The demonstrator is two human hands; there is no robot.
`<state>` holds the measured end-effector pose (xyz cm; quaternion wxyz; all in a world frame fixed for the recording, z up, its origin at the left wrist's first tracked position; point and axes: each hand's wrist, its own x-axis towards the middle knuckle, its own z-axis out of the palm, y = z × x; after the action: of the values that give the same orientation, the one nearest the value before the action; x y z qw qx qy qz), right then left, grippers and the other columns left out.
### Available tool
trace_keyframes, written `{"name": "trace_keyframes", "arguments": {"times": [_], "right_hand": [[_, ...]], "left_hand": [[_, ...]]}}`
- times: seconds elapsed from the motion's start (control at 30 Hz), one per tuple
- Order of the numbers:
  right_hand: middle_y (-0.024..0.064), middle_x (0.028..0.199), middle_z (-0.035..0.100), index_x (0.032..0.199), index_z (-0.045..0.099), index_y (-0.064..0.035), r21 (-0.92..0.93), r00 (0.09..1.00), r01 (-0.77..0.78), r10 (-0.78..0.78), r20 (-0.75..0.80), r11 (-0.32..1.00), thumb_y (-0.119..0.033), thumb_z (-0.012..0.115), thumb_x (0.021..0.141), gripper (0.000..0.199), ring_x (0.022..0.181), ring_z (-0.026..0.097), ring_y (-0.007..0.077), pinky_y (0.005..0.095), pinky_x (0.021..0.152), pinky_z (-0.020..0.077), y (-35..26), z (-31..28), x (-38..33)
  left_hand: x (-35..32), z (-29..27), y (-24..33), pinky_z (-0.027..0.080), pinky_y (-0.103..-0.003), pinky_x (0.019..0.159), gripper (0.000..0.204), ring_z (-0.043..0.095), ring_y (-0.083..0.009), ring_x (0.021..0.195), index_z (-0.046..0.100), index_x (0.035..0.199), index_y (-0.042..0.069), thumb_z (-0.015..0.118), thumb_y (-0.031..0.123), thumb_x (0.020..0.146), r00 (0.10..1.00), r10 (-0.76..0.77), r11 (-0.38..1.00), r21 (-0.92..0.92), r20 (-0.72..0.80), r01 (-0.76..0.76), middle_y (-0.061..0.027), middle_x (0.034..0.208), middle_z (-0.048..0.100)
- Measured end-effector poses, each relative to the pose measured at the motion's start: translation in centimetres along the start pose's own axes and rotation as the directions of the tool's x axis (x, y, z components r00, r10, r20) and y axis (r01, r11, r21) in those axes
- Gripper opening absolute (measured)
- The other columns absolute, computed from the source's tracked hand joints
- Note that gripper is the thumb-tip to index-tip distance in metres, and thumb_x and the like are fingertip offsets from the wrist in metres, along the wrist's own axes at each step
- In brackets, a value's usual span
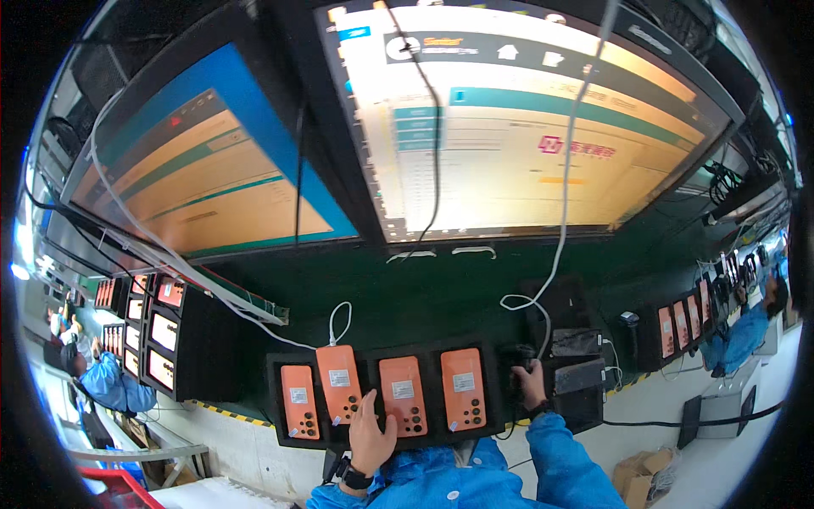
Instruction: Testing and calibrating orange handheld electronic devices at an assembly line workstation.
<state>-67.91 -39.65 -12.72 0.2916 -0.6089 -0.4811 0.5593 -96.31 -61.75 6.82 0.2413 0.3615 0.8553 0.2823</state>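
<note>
Orange phones lie back-up in a black tray point(428, 346) in front of me. Each phone bears a white label and has dark camera rings near its lower end. A white cable is plugged into the top of the second phone point(338, 373) from the left, which sits a little higher than its neighbours. My left hand point(371, 433) rests at this phone's lower right edge, fingers stretched out, beside the third phone point(402, 392). Right of the fourth phone point(463, 387), my right hand point(532, 383) is closed round a black handheld device point(515, 355), partly hidden and too dark to identify surely.
Two monitors point(526, 127) stand behind the green bench top point(407, 293). Dark handsets point(579, 375) with white cables lie at the right. Loose cables hang across the screens. Stacked trays of phones point(161, 339) are at the left, more at the far right, with co-workers point(119, 383) on both sides.
</note>
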Motion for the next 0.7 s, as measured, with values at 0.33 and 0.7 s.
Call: {"name": "trace_keyframes", "arguments": {"times": [0.33,0.7], "right_hand": [[0.0126,0.117,0.058,0.127,0.044,-0.0075,0.504,0.971,0.017,-0.134,0.197,0.864,0.004,0.058,0.083,0.047,0.075,0.057,0.0177,0.0310,0.062,0.0476,-16.5,1.4,-12.9],[0.0145,0.113,0.058,0.130,0.040,-0.0035,0.492,0.935,-0.083,-0.103,0.340,0.866,0.002,0.064,0.080,0.055,0.080,0.058,0.0192,0.0334,0.072,0.0482,-21.8,7.0,-22.4]], "left_hand": [[1.7,3.8,-0.7,0.053,-0.034,0.075,0.053,0.066,-0.0229,0.085,0.044,0.124,-0.001,0.070,0.011,0.079,0.997,0.052,0.840,-0.542,0.062,-0.011,-0.0163,0.099,0.065],[2.6,-4.9,-1.9,0.038,-0.036,0.106,0.086,0.046,-0.0210,0.130,0.007,0.154,0.010,0.054,-0.014,0.086,0.897,0.257,0.213,-0.927,0.359,0.309,-0.0135,0.146,0.039]]}}
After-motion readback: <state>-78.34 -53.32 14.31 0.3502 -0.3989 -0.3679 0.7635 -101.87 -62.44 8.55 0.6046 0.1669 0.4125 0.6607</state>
